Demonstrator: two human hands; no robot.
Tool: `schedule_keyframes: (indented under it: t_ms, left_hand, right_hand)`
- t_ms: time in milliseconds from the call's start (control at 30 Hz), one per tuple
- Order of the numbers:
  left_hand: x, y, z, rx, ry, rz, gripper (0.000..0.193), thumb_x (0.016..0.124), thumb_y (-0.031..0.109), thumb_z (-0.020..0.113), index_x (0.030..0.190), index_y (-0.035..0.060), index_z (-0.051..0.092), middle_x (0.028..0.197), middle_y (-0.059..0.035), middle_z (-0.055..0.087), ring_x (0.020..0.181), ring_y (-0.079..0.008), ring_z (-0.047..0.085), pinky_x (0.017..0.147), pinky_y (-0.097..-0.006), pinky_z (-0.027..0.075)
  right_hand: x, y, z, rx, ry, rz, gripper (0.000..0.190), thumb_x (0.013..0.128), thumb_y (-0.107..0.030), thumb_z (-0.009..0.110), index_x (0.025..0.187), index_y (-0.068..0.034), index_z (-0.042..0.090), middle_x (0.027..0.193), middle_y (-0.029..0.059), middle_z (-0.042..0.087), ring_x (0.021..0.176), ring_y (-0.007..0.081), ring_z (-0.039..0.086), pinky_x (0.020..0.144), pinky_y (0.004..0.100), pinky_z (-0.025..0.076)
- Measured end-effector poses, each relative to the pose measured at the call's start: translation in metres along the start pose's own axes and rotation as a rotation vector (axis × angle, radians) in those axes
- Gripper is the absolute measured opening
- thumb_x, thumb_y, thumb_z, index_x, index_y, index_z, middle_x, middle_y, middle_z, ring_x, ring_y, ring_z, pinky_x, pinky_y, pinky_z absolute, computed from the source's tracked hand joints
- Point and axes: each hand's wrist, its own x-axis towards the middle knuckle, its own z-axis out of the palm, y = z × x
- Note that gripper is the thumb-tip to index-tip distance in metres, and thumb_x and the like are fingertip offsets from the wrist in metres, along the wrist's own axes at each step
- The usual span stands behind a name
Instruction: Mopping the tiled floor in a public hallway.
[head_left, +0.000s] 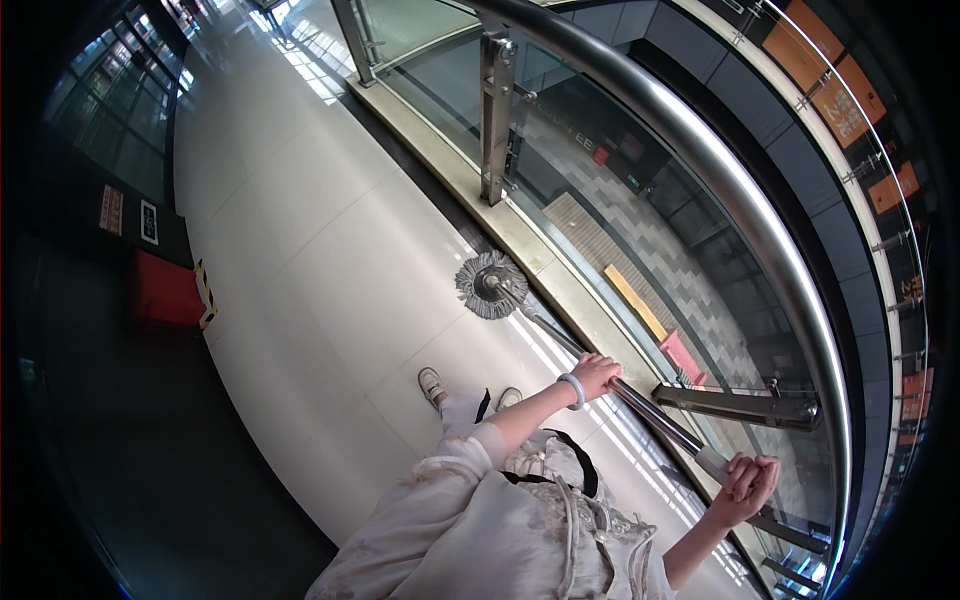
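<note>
A round string mop head (491, 285) with grey strands rests on the pale tiled floor, beside the raised stone curb of a glass balustrade. Its metal pole (654, 416) slants down to the right, towards my body. My left hand (597, 375), with a pale bangle at the wrist, is closed around the middle of the pole. Near the pole's grey upper end, my right hand (750, 481) is wrapped around the grip with its fingers curled. Both arms reach out from light, loose sleeves.
A curved steel handrail (720, 165) and glass panels on metal posts (495, 112) run along the right, with a lower level visible beyond. The stone curb (536, 255) edges the floor. A red object (169, 291) stands by black-and-yellow tape at the left. My shoes (431, 384) are near the mop.
</note>
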Motion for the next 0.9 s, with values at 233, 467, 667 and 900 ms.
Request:
schedule_keyframes:
  t_ms: [233,467,667,900]
  left_hand:
    - [-0.061,-0.075,-0.045,0.100,0.411,-0.310,0.025,0.067,0.014,0.068,0.087,0.0169,0.053,0.091,-0.0037,0.053,0.098,-0.0252,0.050,0.092,-0.0404,0.031]
    - [-0.185,-0.115,-0.039,0.092,0.674,-0.670,0.017,0.065,0.013,0.064,0.079,0.0187,0.056,0.084,-0.0013,0.053,0.093,-0.0239,0.050,0.084,-0.0394,0.034]
    - [-0.256,-0.133,-0.008,0.075,0.766,-0.915,0.016,0.064,0.008,0.063,0.075,0.0189,0.059,0.081,-0.0022,0.053,0.091,-0.0246,0.051,0.083,-0.0403,0.035]
    - [-0.204,-0.089,-0.026,0.042,0.700,-0.807,0.024,0.065,0.004,0.060,0.079,0.0235,0.062,0.079,-0.0019,0.053,0.088,-0.0254,0.050,0.080,-0.0410,0.034]
  right_hand:
    - [0.020,0.054,0.074,0.079,-0.413,0.325,0.031,0.096,-0.018,0.038,0.077,0.001,0.053,0.037,-0.0015,0.032,0.031,0.0081,0.028,0.050,0.0249,0.040]
    - [0.013,0.103,0.148,0.163,-0.777,0.598,0.031,0.094,-0.018,0.045,0.078,0.007,0.057,0.038,0.0010,0.037,0.032,0.0101,0.033,0.051,0.0258,0.042]
    - [-0.016,0.122,0.182,0.178,-0.997,0.796,0.028,0.093,-0.015,0.046,0.078,0.006,0.059,0.042,0.0032,0.042,0.037,0.0106,0.040,0.051,0.0247,0.042]
    - [0.004,0.085,0.163,0.157,-0.757,0.575,0.030,0.092,-0.016,0.047,0.073,0.005,0.058,0.042,0.0024,0.042,0.036,0.0088,0.037,0.051,0.0274,0.045]
